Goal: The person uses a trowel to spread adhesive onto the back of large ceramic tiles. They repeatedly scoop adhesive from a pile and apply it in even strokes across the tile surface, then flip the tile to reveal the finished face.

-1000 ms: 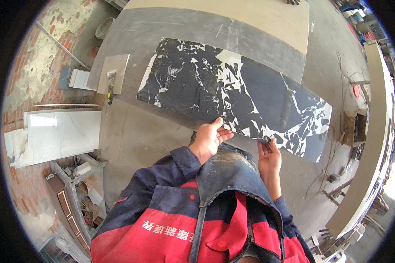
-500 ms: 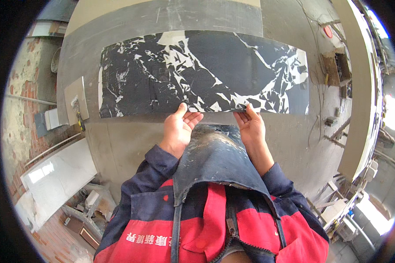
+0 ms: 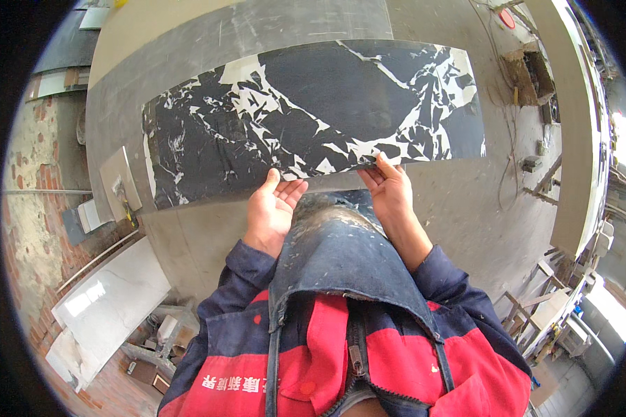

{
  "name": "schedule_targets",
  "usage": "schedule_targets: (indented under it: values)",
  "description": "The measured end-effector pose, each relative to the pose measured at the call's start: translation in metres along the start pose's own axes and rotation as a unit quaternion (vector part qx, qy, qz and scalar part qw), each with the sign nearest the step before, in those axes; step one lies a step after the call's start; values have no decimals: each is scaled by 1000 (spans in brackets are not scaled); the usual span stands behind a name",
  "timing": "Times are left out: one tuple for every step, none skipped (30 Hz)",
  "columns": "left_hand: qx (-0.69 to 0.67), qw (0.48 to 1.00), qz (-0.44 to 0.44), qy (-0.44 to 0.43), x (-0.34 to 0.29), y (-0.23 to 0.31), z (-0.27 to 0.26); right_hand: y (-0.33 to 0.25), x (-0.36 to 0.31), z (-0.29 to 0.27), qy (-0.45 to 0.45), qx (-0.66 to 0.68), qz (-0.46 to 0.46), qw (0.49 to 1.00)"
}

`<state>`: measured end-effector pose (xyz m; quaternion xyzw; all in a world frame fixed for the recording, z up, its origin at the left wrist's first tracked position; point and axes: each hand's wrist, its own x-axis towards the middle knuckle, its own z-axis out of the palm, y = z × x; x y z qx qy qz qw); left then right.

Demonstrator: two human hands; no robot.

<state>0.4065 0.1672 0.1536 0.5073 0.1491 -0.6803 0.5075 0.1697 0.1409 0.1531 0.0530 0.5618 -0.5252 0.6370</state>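
A long black stone-look slab [image 3: 327,104] with white jagged veining stretches across the view, its right end a little farther off than its left. My left hand [image 3: 271,212] is at the near long edge, left of the middle, thumb on top and fingers beneath. Farther right on that same edge, my right hand [image 3: 394,198] grips in the same manner. The fingertips under the slab are partly hidden. Just below the edge, between my wrists, is my worn, dusty dark apron [image 3: 348,250].
A large grey board [image 3: 292,31] lies beyond the slab. On the left, a small pale panel [image 3: 113,174] has a trowel-like tool [image 3: 128,208] on it, and a white marbled sheet [image 3: 111,302] leans below. A broken hollow block [image 3: 525,73] and loose cables are on the right.
The slab now slants more: its left end has come nearer and its right end sits slightly farther away. Both hands keep their hold. The surroundings have also shifted in view.
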Motion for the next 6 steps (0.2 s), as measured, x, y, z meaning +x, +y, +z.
schedule_targets:
  values:
    - [2, 1000, 2, 1, 0, 0, 0, 0, -1, 1, -2, 0, -1, 1000]
    - [1, 1000, 4, 2, -1, 0, 1, 0, -1, 1, -4, 0, -2, 1000]
    - [-1, 1000, 7, 3, -2, -1, 2, 0, -1, 0, -5, 1, -2, 1000]
    - [-2, 1000, 10, 4, -3, -1, 3, 0, 1, -2, -7, 0, -2, 1000]
    - [-4, 1000, 12, 0, -3, -1, 3, 0, 2, -2, -11, -1, -2, 1000]
    - [-7, 1000, 14, -3, -2, -1, 2, 0, 2, -2, -8, -4, 1, 1000]
